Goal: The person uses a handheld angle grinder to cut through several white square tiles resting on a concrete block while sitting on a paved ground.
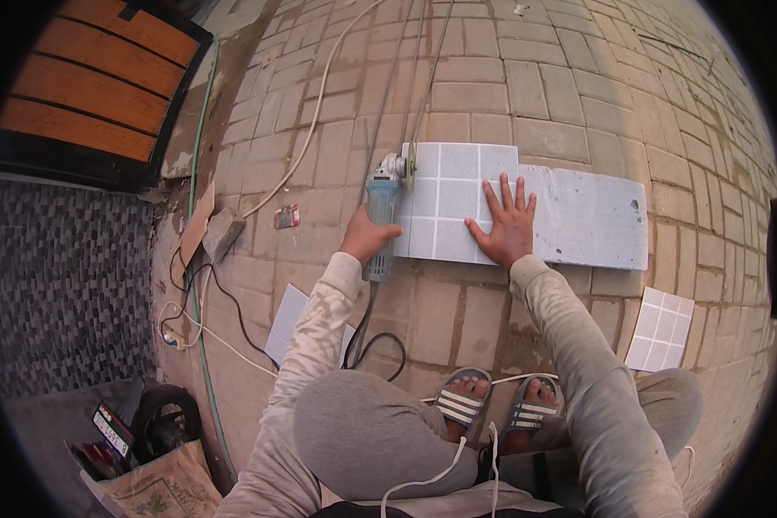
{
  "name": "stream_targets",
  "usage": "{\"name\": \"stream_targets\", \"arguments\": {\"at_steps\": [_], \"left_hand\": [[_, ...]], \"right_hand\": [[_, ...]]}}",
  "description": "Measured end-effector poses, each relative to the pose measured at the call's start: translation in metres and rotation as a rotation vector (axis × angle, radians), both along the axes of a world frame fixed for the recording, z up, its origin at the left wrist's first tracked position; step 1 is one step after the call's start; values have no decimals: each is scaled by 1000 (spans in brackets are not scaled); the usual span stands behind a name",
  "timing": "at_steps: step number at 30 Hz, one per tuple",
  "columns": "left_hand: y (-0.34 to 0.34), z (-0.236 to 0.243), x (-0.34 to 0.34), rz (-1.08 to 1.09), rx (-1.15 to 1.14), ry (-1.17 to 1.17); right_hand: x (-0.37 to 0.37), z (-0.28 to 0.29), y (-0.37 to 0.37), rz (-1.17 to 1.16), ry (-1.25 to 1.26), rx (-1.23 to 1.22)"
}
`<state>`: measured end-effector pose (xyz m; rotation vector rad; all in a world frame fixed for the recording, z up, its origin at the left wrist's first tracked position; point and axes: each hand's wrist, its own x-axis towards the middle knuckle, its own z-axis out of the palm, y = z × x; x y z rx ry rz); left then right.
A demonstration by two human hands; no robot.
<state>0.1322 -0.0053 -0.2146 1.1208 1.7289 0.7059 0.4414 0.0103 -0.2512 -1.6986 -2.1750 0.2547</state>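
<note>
My left hand (pixel 369 231) is wrapped round the teal body of an angle grinder (pixel 381 207), whose disc (pixel 409 168) stands upright at the left part of a grey grid-patterned tile (pixel 453 194). My right hand (pixel 505 224) lies flat on that tile with its fingers spread. The tile rests on a long pale grey block (pixel 591 216) that sticks out to the right. Thin metal rods (pixel 422 86) run away from near the grinder toward the top edge. A black cord loops down from the grinder's rear end.
A grid tile (pixel 660 328) lies at right, another pale tile (pixel 287 326) at lower left. Cables, a green hose (pixel 200 129), a cardboard piece (pixel 197 223) and a stone (pixel 223 233) lie leftward, beside an orange-panelled door (pixel 95 99). A sack (pixel 155 479) stands lower left. My sandalled feet are below.
</note>
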Motion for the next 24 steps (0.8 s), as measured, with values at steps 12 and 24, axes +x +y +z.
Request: {"name": "stream_targets", "arguments": {"at_steps": [12, 24], "left_hand": [[-23, 6, 2, -4, 11, -12], [-39, 11, 5, 3, -8, 1]], "right_hand": [[0, -4, 0, 1, 12, 34], [1, -6, 1, -3, -20, 34]]}}
